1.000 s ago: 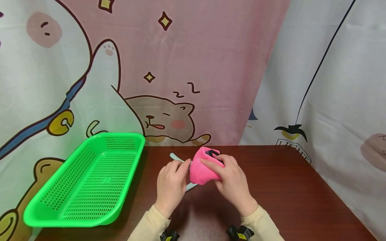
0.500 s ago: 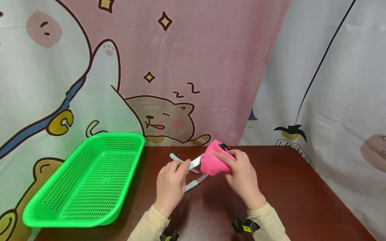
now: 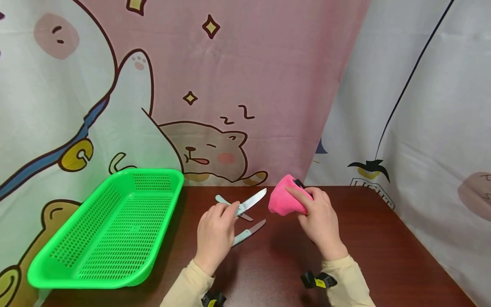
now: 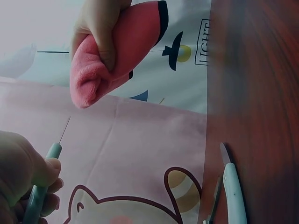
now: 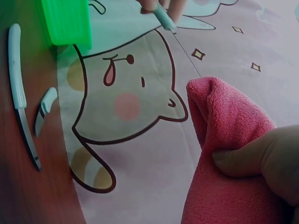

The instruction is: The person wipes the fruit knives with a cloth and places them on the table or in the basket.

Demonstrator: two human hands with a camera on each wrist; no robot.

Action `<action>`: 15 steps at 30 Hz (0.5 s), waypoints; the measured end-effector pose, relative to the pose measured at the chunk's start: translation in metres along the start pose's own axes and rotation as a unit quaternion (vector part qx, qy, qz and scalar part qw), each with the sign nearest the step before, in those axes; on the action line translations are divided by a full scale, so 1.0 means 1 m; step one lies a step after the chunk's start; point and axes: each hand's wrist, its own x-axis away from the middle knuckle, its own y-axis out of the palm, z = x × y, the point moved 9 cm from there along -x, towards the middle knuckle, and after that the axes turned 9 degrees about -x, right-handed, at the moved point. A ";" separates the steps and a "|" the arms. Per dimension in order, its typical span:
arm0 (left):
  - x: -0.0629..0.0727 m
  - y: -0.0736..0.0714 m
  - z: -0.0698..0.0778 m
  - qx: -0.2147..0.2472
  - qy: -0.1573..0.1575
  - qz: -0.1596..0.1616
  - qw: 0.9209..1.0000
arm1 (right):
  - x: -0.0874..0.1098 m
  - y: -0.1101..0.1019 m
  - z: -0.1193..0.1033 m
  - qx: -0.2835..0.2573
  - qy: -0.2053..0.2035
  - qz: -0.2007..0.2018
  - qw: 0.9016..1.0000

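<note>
My left hand grips a knife by its pale mint handle, the bare blade pointing up and to the right. In the left wrist view that blade shows edge-on as a thin line. My right hand holds a folded pink cloth with a black edging, thumb and fingers pinching it. The cloth is just right of the blade tip, apart from it in the head view. Two more mint-handled knives lie on the table: one in front of the held knife, the other partly hidden behind it.
A green plastic basket with slotted sides stands on the left of the dark brown table. Behind the table hangs a curtain with cartoon animals. Black devices are strapped to both wrists.
My right hand has drawn the pink cloth right and slightly upward off the knife, baring the blade it covered. The left hand has stayed nearly still, gripping the handle.
</note>
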 end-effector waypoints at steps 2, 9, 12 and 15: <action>0.000 0.000 -0.001 -0.003 -0.001 0.002 1.000 | 0.000 -0.002 0.003 -0.001 0.006 0.002 1.000; -0.004 -0.004 -0.007 -0.008 0.001 -0.008 1.000 | 0.000 -0.004 0.006 -0.008 0.008 0.001 1.000; -0.009 -0.008 -0.010 -0.007 0.001 -0.019 1.000 | 0.000 -0.004 0.006 -0.009 0.007 -0.002 1.000; -0.016 -0.013 -0.016 -0.006 -0.005 -0.029 1.000 | 0.000 -0.004 0.006 -0.009 0.008 -0.002 1.000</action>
